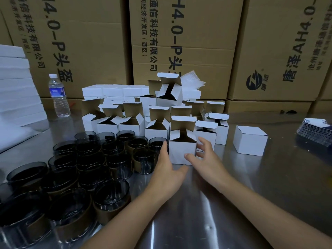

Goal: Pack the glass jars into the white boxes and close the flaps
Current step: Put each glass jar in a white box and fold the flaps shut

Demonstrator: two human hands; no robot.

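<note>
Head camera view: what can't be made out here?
All in the head view:
- Inside of the nearest open box: hidden by its front wall.
- Card stack: cut off by the right edge.
- Bottle label: too small to read.
- Nearest jars: cut off by the left and bottom edges.

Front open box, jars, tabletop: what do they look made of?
Front open box: paperboard, matte white outside, raw brown on the flaps' inner faces. Jars: dark tinted glass, see-through walls with glints; brown band, probably paper. Tabletop: likely stainless steel, grey sheen with streaky reflections.

both arms extended; left hand [166, 169] and right hand [206, 159] spread.
</note>
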